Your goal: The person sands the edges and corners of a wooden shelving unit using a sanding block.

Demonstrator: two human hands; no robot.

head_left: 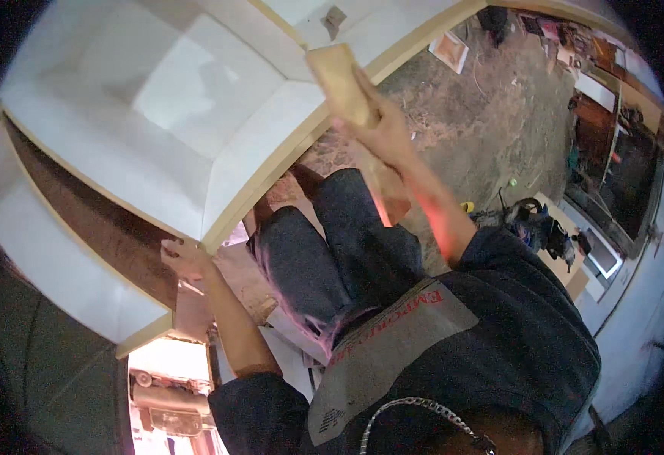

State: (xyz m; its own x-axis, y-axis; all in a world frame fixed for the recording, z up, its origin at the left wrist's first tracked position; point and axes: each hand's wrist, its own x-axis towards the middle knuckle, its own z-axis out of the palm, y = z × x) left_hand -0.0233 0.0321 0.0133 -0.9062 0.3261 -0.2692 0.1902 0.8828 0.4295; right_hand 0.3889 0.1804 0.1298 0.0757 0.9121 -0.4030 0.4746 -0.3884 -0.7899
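Note:
A large white cabinet [180, 98] with pale wooden edges fills the upper left. My right hand [383, 133] is shut on a tan wooden block [338, 80], which lies against the cabinet's wooden front edge [415, 42]. My left hand [184, 258] rests its fingers on the lower corner of the same edge, beside a dark brown inner panel [112, 227]. It holds nothing that I can see. My knees in dark trousers [332, 243] are between the two arms, close to the cabinet.
A dusty dirt floor [491, 114] lies to the right. It carries a small framed board [449, 50], a dark power tool with cables [533, 221] and flat boards [567, 258]. Cluttered shelves [613, 98] line the far right.

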